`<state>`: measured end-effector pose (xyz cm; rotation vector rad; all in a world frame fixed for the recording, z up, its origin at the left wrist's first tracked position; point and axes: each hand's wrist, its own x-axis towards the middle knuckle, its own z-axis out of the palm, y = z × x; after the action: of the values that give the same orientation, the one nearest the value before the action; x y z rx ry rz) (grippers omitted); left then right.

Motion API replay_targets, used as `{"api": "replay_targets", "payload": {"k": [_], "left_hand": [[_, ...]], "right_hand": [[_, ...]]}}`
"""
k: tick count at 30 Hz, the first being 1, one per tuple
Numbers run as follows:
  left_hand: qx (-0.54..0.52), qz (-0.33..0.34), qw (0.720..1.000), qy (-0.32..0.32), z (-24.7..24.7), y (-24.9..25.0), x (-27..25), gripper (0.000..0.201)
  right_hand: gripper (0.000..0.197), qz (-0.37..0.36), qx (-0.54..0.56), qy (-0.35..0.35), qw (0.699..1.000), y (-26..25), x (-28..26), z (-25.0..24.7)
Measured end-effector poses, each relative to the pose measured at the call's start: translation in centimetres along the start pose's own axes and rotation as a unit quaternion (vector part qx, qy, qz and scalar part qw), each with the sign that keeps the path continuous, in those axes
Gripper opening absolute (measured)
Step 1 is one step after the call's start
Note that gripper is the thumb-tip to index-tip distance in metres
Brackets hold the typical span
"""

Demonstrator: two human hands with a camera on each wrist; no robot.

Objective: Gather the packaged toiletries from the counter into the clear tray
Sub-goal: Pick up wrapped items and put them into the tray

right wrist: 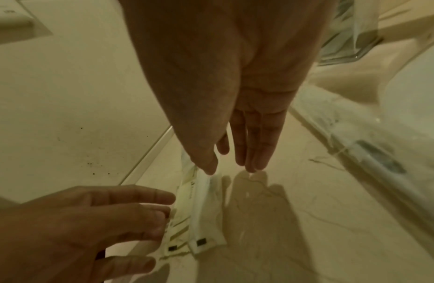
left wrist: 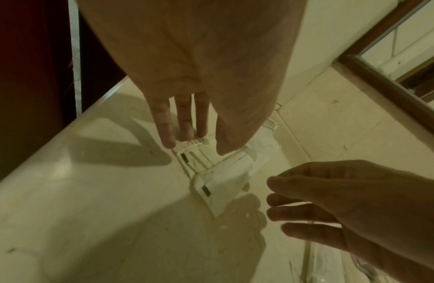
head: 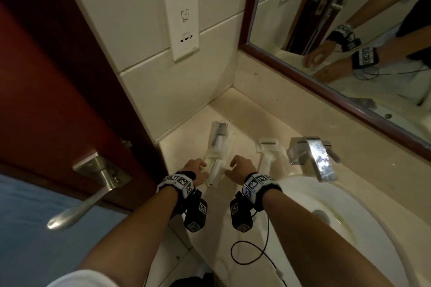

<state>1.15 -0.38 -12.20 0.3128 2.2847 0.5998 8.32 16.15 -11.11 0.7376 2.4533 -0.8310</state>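
Two flat white toiletry packets (head: 215, 170) lie side by side on the beige counter (head: 245, 123), each with a small dark mark at its end (left wrist: 206, 191) (right wrist: 201, 241). Beyond them lies a longer clear-wrapped package (head: 219, 134) with a dark item inside. My left hand (head: 203, 168) reaches the packets from the left, straight fingertips (left wrist: 168, 142) and thumb touching their end. My right hand (head: 229, 169) hovers at their right edge, thumb tip on the wrapping (right wrist: 208, 170), holding nothing. A clear plastic container (right wrist: 368, 153), apparently the tray, stands to the right with a packet (head: 268, 147) at it.
A chrome faucet (head: 319, 161) stands right of the packets, above the white sink basin (head: 349, 228). A dark red door with a metal lever handle (head: 93, 184) borders the counter's left end. The framed mirror (head: 349, 30) and a wall socket plate (head: 184, 30) are behind.
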Motion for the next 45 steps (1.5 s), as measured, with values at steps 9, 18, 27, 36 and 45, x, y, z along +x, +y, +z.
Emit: {"api": "replay_targets", "payload": {"k": [9,18,27,36,45], "left_hand": [[-0.092,-0.007,0.995,0.047,0.7,-0.1,1.5,0.034],[-0.225,-0.047,0.973,0.032,1.3,0.6,2.4,0.032],[-0.245,-0.028,0.969,0.003,2.0,1.4,2.9,0.033],[-0.207,-0.023,0.978,-0.012,2.3,1.4,2.2,0.027],[-0.082,-0.074,0.993,0.030,2.2,2.9,1.0,0.020]], "right_hand": [[0.037,0.018,0.072,0.025,0.997,-1.2,1.1,1.0],[0.053,0.064,0.146,0.042,0.986,-1.7,1.7,1.3],[0.038,0.090,0.157,0.022,0.983,-1.7,1.9,1.5],[0.026,0.082,0.133,-0.001,0.988,-0.9,1.1,1.0],[0.039,0.069,0.109,0.078,0.989,2.6,-1.5,-2.9]]}}
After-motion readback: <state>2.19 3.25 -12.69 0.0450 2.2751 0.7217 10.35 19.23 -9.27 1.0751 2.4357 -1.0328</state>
